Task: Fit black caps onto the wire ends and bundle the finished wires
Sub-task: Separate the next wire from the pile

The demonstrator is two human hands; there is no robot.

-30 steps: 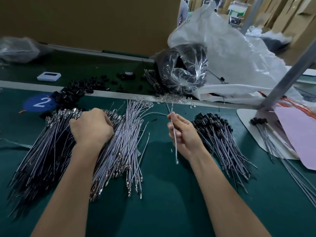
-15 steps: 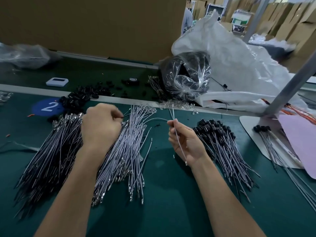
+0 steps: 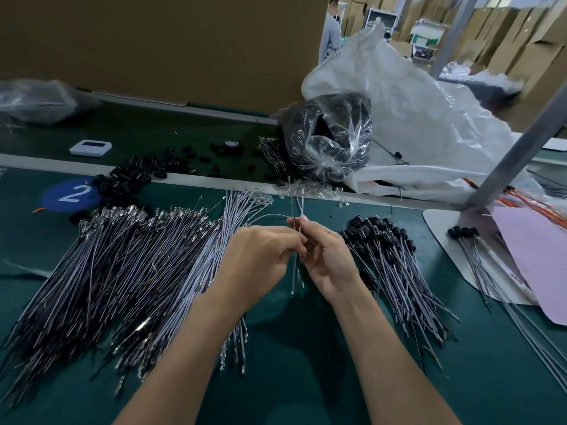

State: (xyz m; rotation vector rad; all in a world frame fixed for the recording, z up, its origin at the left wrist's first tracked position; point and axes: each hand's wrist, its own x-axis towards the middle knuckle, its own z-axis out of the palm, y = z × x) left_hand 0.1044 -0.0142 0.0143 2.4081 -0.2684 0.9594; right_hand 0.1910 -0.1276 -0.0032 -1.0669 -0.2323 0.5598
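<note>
My left hand [image 3: 260, 262] and my right hand [image 3: 328, 256] meet above the green mat, both pinching thin wires [image 3: 298, 207] that stand up between the fingertips and hang down below the palms. A big fan of uncapped wires [image 3: 129, 265] with metal terminals lies to the left, partly under my left forearm. A pile of capped wires [image 3: 395, 265] with black caps on their far ends lies to the right. Loose black caps [image 3: 135, 176] sit in a heap at the far left by the metal strip.
A clear bag of black parts [image 3: 328, 139] and a large white sack [image 3: 414, 118] stand behind. A white plate [image 3: 441, 228] with a few capped wires, pink paper [image 3: 534, 262], a slanted metal post [image 3: 518, 151], a blue "2" sticker [image 3: 72, 194] and a white device [image 3: 90, 147] lie around.
My left hand left the uncapped pile and moved right to meet my right hand. Both now hold the wires together at the middle.
</note>
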